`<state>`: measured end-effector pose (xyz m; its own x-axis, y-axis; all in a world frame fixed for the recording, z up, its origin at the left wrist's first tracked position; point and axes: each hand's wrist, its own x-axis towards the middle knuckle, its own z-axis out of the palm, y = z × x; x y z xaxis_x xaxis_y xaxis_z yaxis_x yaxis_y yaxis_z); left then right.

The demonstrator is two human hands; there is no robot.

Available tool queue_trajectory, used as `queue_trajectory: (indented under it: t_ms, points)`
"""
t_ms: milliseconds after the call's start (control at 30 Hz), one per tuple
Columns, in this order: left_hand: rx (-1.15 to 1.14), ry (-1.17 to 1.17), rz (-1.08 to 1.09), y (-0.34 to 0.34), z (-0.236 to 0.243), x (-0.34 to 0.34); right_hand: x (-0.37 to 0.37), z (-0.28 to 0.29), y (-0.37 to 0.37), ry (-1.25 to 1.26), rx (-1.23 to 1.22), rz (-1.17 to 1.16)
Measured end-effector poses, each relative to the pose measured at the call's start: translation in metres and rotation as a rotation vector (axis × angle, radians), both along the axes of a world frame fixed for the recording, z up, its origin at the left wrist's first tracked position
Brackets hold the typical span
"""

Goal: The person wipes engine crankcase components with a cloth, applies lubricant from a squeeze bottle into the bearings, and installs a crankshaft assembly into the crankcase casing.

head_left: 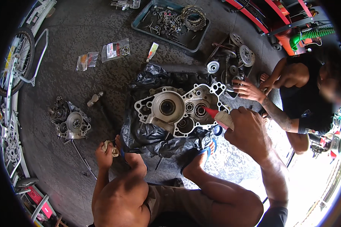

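My right hand (250,130) is wrapped around a pale squeeze bottle (225,120) with a red pointed nozzle. The nozzle tip is over a bearing (200,110) on the right side of a metal engine crankcase half (161,123). That casing lies face up on black plastic sheeting (138,140) in front of me, its round bores and bolt holes showing. Lower down at the left, my left hand (104,156) grips a crumpled beige rag (112,148) beside my knee, away from the casing.
Another engine casing (76,124) and a hammer (95,99) lie on the floor at left. Farther back are a parts tray (166,42), a small tube (152,51) and plastic packets (116,50). At right, a co-worker's hand (250,90) touches a gear assembly (235,73).
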<state>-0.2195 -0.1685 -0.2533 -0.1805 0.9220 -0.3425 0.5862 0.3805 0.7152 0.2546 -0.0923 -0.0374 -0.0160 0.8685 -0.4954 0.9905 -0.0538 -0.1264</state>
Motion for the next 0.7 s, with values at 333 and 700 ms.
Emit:
queue_trajectory:
  t_ms: [333, 700]
  points:
    - [-0.006, -0.066, -0.029, 0.008, -0.02, 0.01, 0.009, 0.019, -0.014, -0.117, 0.031, -0.026]
    - [-0.005, -0.101, -0.008, 0.008, -0.016, 0.004, 0.028, 0.029, -0.018, 0.085, -0.093, -0.151]
